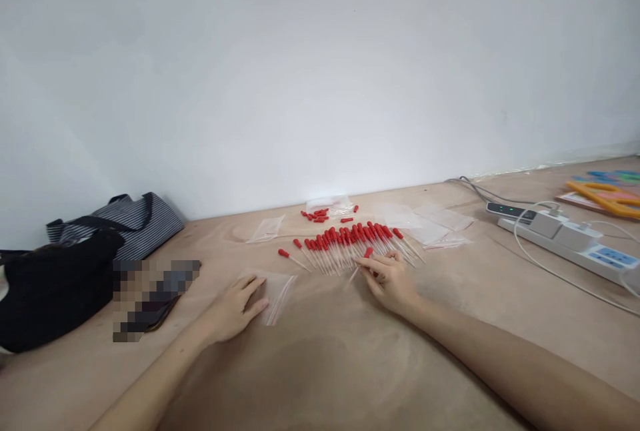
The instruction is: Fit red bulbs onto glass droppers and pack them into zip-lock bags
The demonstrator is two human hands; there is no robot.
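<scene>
My right hand (393, 281) pinches a dropper (368, 253) with a red rubber bulb and a thin clear tube that slants down to the left. Just behind it lies a dense row of similar droppers (345, 237), bulbs toward the wall and tubes toward me. One dropper (284, 253) lies apart at the row's left end. On the left, my left hand (237, 307) rests with fingers apart on a clear zip bag (280, 297), whose closure strip faces right. Its fingers are not closed on the bag.
Loose red bulbs (320, 215) lie behind the row, near several clear bags (435, 223). A white power strip (575, 244) with cables is at right, beyond it an orange frame (605, 197). At left are a phone (160, 301), a black bag (60, 291) and a striped bag (150, 227).
</scene>
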